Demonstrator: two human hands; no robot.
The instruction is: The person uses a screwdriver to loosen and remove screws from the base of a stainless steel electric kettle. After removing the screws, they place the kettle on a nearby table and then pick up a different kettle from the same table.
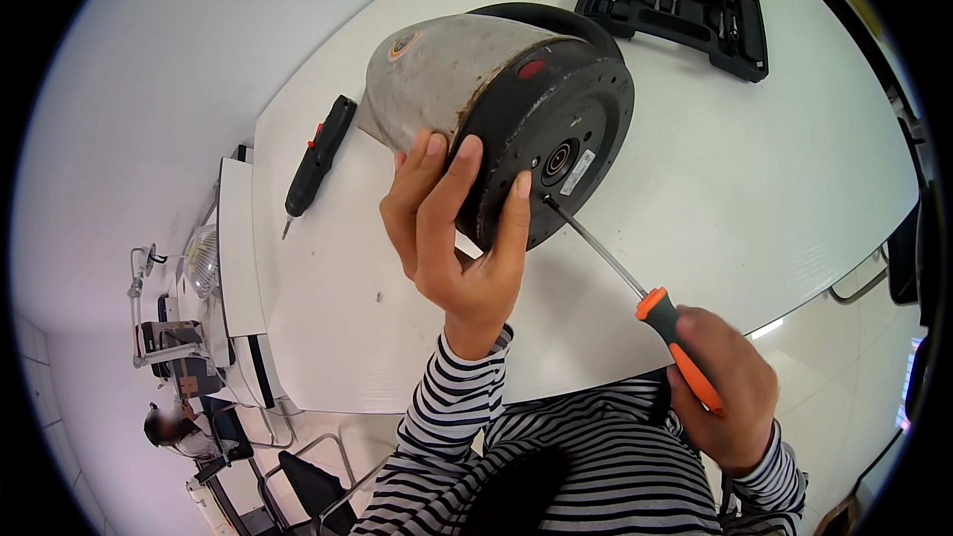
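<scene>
Reckoned from the middle of the view, there is one electric kettle (pixel 437 79) at twelve o'clock, one open tool case (pixel 685 35) at one o'clock and one white table (pixel 715 189). Outside the case lie or are held one cordless screwdriver (pixel 320 161) at ten o'clock and one orange-and-grey hand screwdriver (pixel 657 306) at four (two drivers, then). Add one left hand (pixel 459 273) near the centre, one right hand (pixel 735 387) at four, and one other person (pixel 204 442) at eight.
</scene>
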